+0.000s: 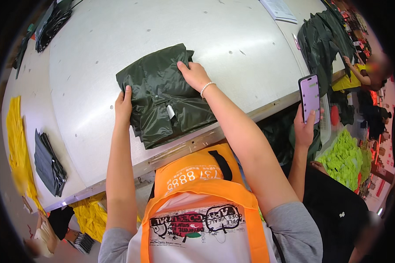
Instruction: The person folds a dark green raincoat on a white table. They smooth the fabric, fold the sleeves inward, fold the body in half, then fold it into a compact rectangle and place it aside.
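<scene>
A folded dark green garment [151, 105] of thin, shiny fabric lies at the near edge of the white worktable. A small white label [170, 111] shows on its front. My left hand [123, 105] grips its left edge, thumb on top and fingers hidden behind the fold. At the upper right of the stack, my right hand [194, 75] pinches the fabric with the thumb on top; the other fingers are partly out of sight. Several fabric layers show at the lower left edge.
The worktable [92, 57] holds a dark folded pile [49, 164] and yellow fabric [19, 144] at left, papers [278, 9] and dark green garments [327, 41] at far right. Close on my right, a person's hand [305, 127] holds a phone [310, 98]. Lime-green fabric [344, 160] lies beyond.
</scene>
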### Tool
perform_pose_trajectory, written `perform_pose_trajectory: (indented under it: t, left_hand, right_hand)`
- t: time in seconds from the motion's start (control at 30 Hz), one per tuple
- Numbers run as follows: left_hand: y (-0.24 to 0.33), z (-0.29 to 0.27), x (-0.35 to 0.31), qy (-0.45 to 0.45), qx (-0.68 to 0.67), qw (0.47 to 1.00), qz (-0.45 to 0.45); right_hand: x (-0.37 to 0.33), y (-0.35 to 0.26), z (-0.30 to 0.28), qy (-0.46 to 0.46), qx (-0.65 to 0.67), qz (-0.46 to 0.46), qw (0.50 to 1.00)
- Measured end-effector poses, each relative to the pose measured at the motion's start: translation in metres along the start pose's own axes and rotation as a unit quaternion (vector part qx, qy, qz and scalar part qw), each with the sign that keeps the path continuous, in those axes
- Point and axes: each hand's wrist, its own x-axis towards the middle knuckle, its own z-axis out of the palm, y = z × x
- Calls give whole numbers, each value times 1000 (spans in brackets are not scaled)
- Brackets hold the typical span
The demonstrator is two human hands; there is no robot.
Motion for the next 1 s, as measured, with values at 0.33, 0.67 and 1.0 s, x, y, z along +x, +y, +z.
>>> perform_pose_trajectory:
  t: [0.33, 0.67, 1.0]
  left_hand:
    - [-49, -34, -3, 84, 24, 996, -6]
    - [-81, -5, -115, 84, 48, 993, -61]
    - [-96, -41, -175, -81, -211, 956, -188]
  right_hand:
    - [-26, -1, -20, -8, -48, -2, 999]
    - [-105, 46, 7, -31, -34, -9, 999]
    - [-136, 58, 3, -3, 111, 41, 993]
